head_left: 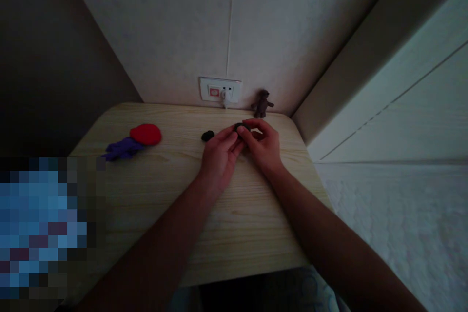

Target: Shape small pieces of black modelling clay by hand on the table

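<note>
Between the fingers of both hands is a dark, rounded lump of modelling clay [242, 127]. My left hand [220, 152] is closed around its left and lower side. From the right, my right hand [263, 146] presses on it with the thumb, its fingers curled behind. A smaller black lump [208, 135] lies on the wooden tabletop [161, 234], just left of my left fingers. Behind my right hand a small brown bear-like figure [262, 104] stands upright near the wall. Part of the held lump is hidden by my fingers.
On the table's left lie a flattened red piece [146, 134] and a crumpled purple piece [124, 148], touching. A wall socket [220, 90] with a white plug is behind the table. A pale cabinet [387, 87] rises at the right. A pixelated blue patch covers the lower left.
</note>
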Demonstrator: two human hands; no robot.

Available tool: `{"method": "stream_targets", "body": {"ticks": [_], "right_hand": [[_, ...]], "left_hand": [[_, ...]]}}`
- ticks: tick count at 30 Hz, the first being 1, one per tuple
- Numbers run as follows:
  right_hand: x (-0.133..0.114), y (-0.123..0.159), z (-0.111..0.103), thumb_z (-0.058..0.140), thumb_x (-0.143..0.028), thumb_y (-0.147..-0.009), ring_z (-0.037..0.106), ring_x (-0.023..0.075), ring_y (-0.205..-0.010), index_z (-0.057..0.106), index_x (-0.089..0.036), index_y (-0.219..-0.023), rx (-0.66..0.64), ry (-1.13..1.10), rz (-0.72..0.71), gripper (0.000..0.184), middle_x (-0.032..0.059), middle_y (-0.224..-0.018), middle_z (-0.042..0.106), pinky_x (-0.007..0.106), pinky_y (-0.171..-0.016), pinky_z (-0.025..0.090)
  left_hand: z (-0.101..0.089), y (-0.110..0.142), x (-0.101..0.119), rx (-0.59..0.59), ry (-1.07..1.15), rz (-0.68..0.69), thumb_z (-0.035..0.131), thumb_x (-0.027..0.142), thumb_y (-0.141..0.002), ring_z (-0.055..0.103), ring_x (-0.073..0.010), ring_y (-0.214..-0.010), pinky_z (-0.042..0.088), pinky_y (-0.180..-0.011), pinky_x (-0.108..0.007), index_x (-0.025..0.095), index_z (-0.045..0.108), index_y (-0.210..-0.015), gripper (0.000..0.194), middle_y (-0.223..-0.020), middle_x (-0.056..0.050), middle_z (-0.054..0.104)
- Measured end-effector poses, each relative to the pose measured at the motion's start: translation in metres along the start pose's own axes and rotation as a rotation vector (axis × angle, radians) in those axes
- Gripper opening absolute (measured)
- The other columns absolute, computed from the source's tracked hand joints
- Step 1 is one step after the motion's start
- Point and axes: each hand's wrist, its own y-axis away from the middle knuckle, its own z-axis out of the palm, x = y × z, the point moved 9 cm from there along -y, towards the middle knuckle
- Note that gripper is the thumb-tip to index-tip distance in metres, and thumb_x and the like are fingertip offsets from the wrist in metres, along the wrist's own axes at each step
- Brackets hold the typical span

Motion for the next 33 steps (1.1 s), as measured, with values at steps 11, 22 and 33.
{"method": "stream_targets", "body": {"ticks": [11, 22, 33], "right_hand": [[-0.015, 0.004, -0.003, 0.080, -0.044, -0.082, 0.066, 0.0114, -0.066, 0.076, -0.023, -0.100, -0.033, -0.108, -0.090, 0.028, 0.0049, -0.100, 0.074, 0.024, -0.051, 0.056], [-0.027, 0.008, -0.002, 0.077, -0.033, -0.087, 0.072, 0.0133, -0.075, 0.076, -0.024, -0.103, -0.080, -0.113, -0.205, 0.018, 0.0035, -0.097, 0.072, 0.028, -0.070, 0.061], [-0.048, 0.013, -0.002, 0.070, -0.024, -0.093, 0.072, 0.0184, -0.091, 0.077, -0.025, -0.101, -0.069, 0.186, -0.438, 0.011, 0.0062, -0.100, 0.076, 0.033, -0.081, 0.062]], "left_hand": [[-0.002, 0.013, 0.048, 0.027, -0.683, 0.596, 0.073, 0.026, -0.087, 0.075, -0.0197, -0.097, 0.060, -0.092, -0.033, 0.016, 0.071, -0.102, 0.019, -0.103, -0.008, 0.077], [0.010, 0.026, 0.064, -0.014, -0.917, 0.852, 0.067, 0.022, -0.093, 0.070, -0.0172, -0.095, 0.059, -0.087, -0.031, 0.019, 0.074, -0.099, 0.010, -0.100, -0.005, 0.073], [0.017, 0.035, 0.071, 0.019, -1.088, 0.950, 0.064, 0.016, -0.093, 0.071, -0.0165, -0.094, 0.058, -0.088, -0.031, 0.020, 0.076, -0.096, 0.013, -0.098, -0.004, 0.076]]}}
